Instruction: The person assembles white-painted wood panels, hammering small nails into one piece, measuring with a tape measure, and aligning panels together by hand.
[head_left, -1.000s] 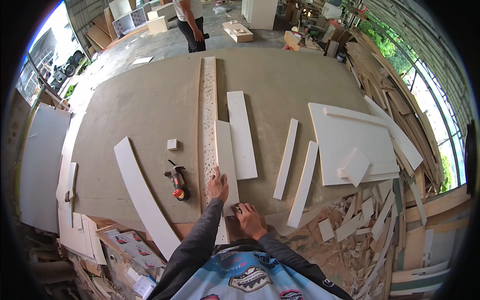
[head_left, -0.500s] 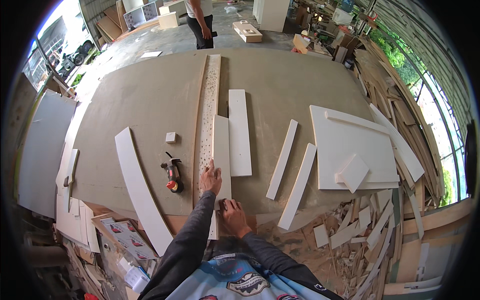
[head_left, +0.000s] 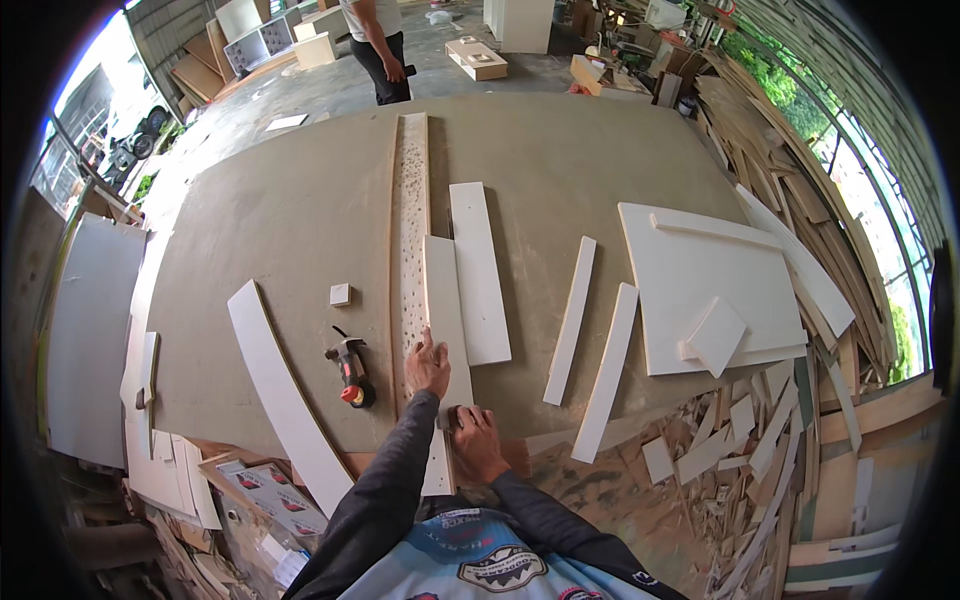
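A long narrow white board [head_left: 446, 300] lies along a speckled, dotted strip [head_left: 411, 190] on the large worktable. My left hand [head_left: 428, 368] grips the board's left edge midway along, its index finger stretched forward and thumb on top. Close to the board's near end, my right hand [head_left: 478, 445] is curled in with its fingers bent. A small dark piece shows at its fingertips, too little to name. Against the gripped board's right side rests another white board [head_left: 482, 280]. Left of my hands lies a dark tool [head_left: 350, 372] with a curved head and a red-and-yellow end.
A small white block [head_left: 340, 295] and a curved white board [head_left: 285, 390] lie at left. Two white strips [head_left: 572, 320] and a square panel [head_left: 690, 270] lie at right. Offcuts [head_left: 740, 440] litter the floor at near right. A person [head_left: 378, 50] stands beyond the worktable [head_left: 270, 190].
The whole view has tilted and shifted slightly. Both hands stay at about the same places along the narrow white board; no object has clearly moved on the table.
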